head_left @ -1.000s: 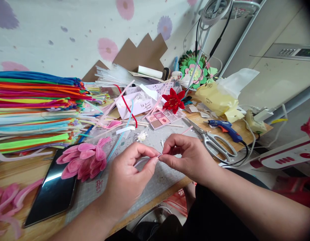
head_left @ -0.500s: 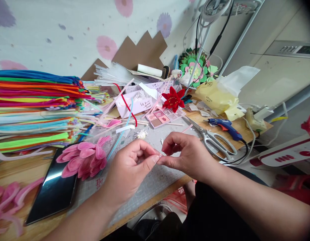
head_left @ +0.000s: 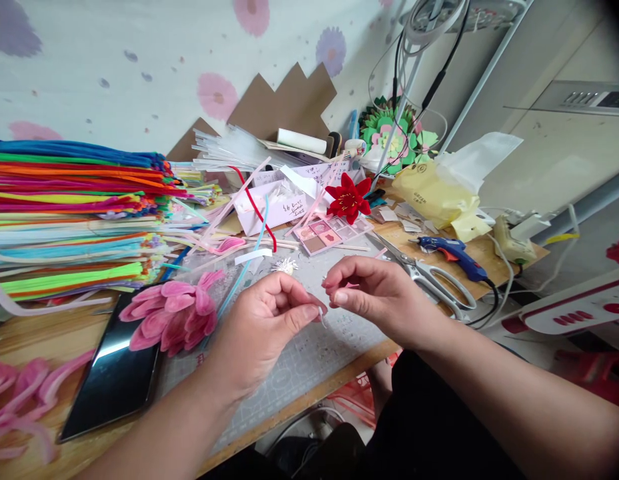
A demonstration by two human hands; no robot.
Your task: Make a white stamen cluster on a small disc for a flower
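My left hand is closed in a pinch over the grey cutting mat, holding a small white piece whose tip pokes out by the thumb. My right hand hovers just to its right, fingers curled and pinched together; whether anything is in them I cannot make out. A small gap separates the two hands. A pink pipe-cleaner flower lies left of my left hand, and a tiny white tuft rests on the mat beyond the hands.
Stacked coloured pipe cleaners fill the left. A dark phone lies at the front left. Scissors, a blue glue gun, a red flower, a makeup palette and a yellow bag sit to the right.
The hands, whose fingertips met on the small white piece, have drawn slightly apart. The piece stays with my left hand, and my right hand has lifted a little.
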